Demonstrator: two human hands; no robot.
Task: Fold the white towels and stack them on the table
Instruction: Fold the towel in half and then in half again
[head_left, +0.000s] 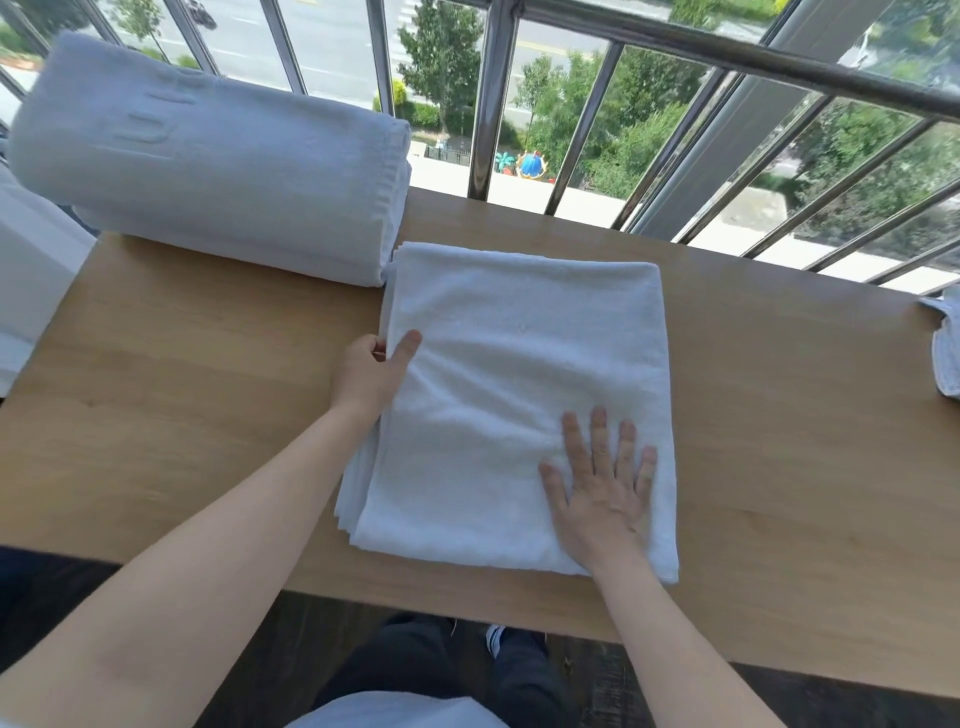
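From my station I can read no word, number or brand with certainty: the only lettering is a raised, tone-on-tone woven mark on top of the folded towel stack (208, 171) at the table's (779, 415) far left, too faint for me to make out.

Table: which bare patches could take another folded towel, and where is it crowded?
Bare table lies between the flat towel and the small cloth, and left of the towel, nearer than the towel stack. Far left is crowded.
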